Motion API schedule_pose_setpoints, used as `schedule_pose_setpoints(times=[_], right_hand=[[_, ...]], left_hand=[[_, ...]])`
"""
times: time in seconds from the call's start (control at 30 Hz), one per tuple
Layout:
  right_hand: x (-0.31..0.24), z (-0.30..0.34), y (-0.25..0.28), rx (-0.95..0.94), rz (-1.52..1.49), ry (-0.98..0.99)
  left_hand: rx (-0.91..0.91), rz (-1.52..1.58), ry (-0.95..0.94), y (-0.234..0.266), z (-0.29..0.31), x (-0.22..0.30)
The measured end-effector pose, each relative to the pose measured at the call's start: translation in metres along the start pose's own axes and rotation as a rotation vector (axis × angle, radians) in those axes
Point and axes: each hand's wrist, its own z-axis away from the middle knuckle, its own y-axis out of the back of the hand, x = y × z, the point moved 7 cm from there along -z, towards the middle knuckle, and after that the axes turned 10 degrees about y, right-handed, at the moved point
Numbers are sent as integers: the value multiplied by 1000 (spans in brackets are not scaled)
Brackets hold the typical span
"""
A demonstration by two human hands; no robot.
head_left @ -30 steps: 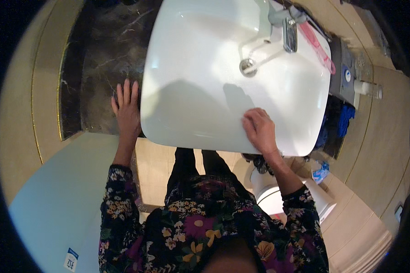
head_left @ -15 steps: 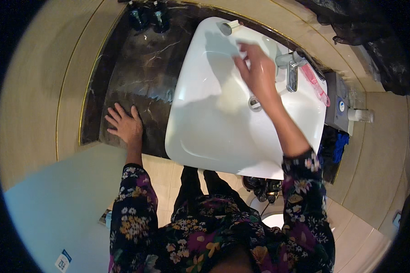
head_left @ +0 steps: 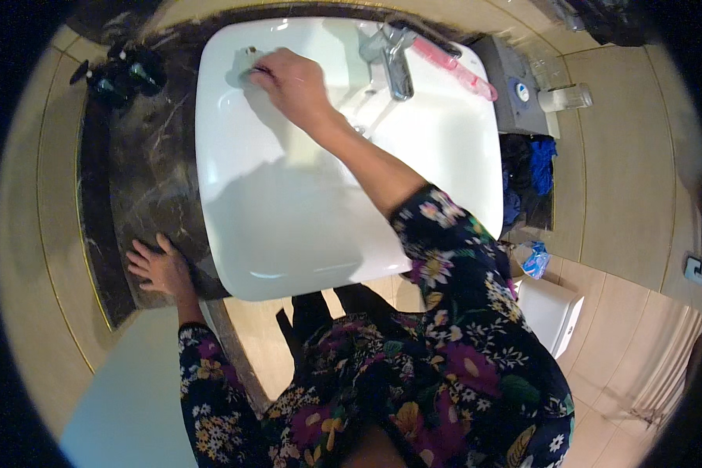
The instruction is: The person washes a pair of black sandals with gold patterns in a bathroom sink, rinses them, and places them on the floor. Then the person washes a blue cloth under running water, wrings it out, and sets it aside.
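In the head view, the white washbasin (head_left: 444, 156) lies under the right hand (head_left: 298, 87), which reaches to its back left corner, and to the right of the left hand (head_left: 162, 269), laid flat with fingers spread on the dark veined marble counter (head_left: 152, 179). The right fingers curl at a small greyish-green object (head_left: 246, 76), mostly hidden; whether they grip it, I cannot tell. The basin is glossy, round-cornered and partly shadowed.
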Motion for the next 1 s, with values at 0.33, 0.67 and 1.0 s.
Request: schedule_pose_setpoints(times=[0.33, 0.67, 1.0], right_hand=[[69, 222, 97, 112, -603, -1320], [104, 233, 47, 7, -661, -1434], [103, 214, 42, -220, -296, -1320]], left_hand=[[56, 60, -2, -3, -10, -5], [18, 67, 9, -4, -9, -4], [27, 64, 11, -7, -11, -8]])
